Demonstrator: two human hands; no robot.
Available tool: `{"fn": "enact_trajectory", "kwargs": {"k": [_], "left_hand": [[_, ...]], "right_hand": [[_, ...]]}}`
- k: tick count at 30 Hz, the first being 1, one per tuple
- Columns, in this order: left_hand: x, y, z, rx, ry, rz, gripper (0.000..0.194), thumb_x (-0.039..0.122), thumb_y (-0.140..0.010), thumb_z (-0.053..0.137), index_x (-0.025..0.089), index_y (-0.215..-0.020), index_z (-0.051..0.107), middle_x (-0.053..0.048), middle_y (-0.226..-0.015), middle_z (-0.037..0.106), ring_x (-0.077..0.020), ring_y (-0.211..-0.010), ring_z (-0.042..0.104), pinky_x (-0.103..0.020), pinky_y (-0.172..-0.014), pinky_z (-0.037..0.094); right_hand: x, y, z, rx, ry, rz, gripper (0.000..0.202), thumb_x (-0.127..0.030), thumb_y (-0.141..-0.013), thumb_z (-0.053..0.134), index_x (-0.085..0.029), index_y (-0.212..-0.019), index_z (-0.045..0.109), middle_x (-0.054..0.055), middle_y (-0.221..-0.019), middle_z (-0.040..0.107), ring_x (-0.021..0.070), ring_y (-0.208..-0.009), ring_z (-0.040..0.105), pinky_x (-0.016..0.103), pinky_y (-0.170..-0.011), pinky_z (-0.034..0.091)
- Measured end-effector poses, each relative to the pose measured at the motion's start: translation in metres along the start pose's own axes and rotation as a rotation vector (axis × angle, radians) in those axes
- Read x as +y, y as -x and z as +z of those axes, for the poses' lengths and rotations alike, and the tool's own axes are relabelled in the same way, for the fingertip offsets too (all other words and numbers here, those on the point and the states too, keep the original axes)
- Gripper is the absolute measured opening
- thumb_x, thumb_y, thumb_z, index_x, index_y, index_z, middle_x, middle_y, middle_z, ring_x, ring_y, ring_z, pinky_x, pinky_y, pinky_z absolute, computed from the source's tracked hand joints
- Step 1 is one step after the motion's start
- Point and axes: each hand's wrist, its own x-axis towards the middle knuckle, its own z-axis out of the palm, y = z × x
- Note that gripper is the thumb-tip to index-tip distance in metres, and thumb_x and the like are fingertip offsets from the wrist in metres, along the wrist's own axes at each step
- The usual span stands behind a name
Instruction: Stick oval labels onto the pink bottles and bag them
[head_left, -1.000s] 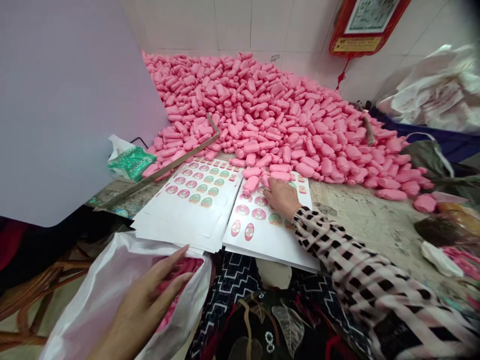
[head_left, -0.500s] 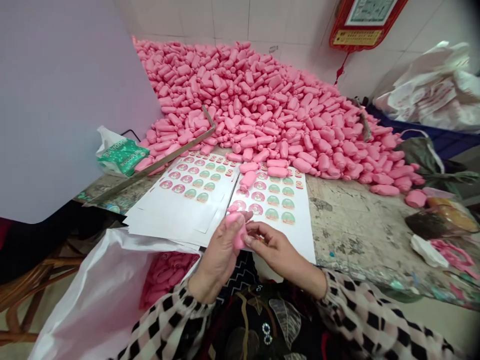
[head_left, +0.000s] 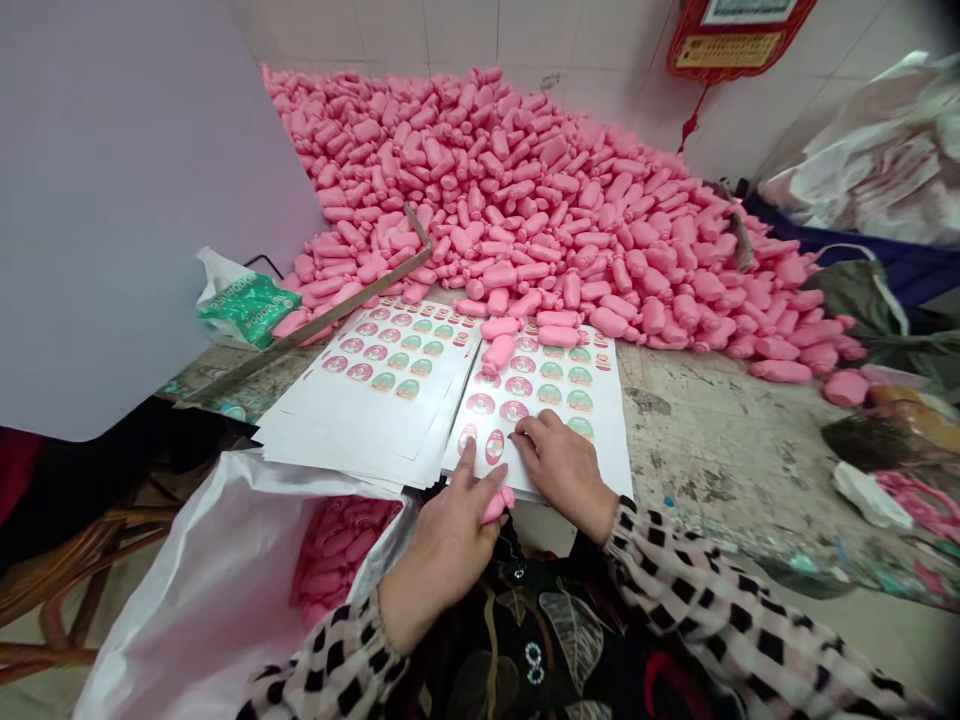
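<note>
My left hand point(head_left: 454, 530) holds a pink bottle point(head_left: 497, 505) under its palm, mostly hidden, with the index finger stretched onto the right-hand sticker sheet point(head_left: 615, 440). The fingertips of my right hand point(head_left: 559, 465) are pinched together on that same sheet, beside a pink oval sticker point(head_left: 494, 446); a small dark thing shows at the fingertips, too small to name. Pink and green round stickers fill the sheet's upper part. Several pink bottles point(head_left: 498, 354) lie across its top edge. To the left rests a second stack of sticker sheets point(head_left: 360, 420).
A big heap of pink bottles point(head_left: 525, 190) rises against the wall. An angled metal bar point(head_left: 322, 320) and a green-white packet point(head_left: 251, 305) lie at the left. Below the table edge, a white sack point(head_left: 202, 570) holds more pink pieces. A pink ring-shaped item point(head_left: 922, 505) sits far right.
Both hands have parted: the left lowered the pink bottle towards the table edge and reached a finger onto the sheet, while the right moved up onto the stickers. The view shifted slightly.
</note>
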Motion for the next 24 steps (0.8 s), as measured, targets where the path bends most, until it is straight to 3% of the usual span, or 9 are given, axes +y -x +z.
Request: {"fn": "enact_trajectory", "kwargs": {"k": [6, 16, 24], "left_hand": [[-0.006, 0.0, 0.006, 0.019, -0.109, 0.055, 0.05, 0.02, -0.084, 0.048, 0.031, -0.133, 0.042, -0.009, -0.153, 0.003, -0.0258, -0.119, 0.049, -0.038, -0.094, 0.043], [-0.009, 0.001, 0.013, 0.036, -0.164, 0.083, 0.062, 0.008, -0.079, 0.048, 0.033, -0.135, 0.038, -0.009, -0.153, -0.004, -0.0259, -0.12, 0.047, -0.037, -0.094, 0.043], [-0.009, 0.001, 0.013, 0.043, -0.17, 0.1, 0.063, 0.005, -0.078, 0.045, 0.032, -0.135, 0.038, -0.012, -0.153, 0.0, -0.0279, -0.117, 0.05, -0.041, -0.092, 0.044]], "right_hand": [[0.0, -0.003, -0.004, -0.036, 0.056, -0.037, 0.023, -0.036, -0.094, 0.038, -0.024, -0.092, 0.059, 0.002, -0.089, 0.055, 0.0146, -0.072, 0.054, 0.026, -0.053, 0.026], [0.002, 0.002, 0.001, -0.042, -0.04, -0.006, 0.024, -0.036, -0.093, 0.04, -0.026, -0.092, 0.062, 0.0, -0.089, 0.056, 0.0135, -0.073, 0.054, 0.026, -0.056, 0.029], [0.003, -0.003, -0.002, -0.044, -0.039, 0.003, 0.023, -0.035, -0.093, 0.042, -0.024, -0.092, 0.062, 0.002, -0.09, 0.057, 0.0139, -0.074, 0.055, 0.027, -0.057, 0.031]]}}
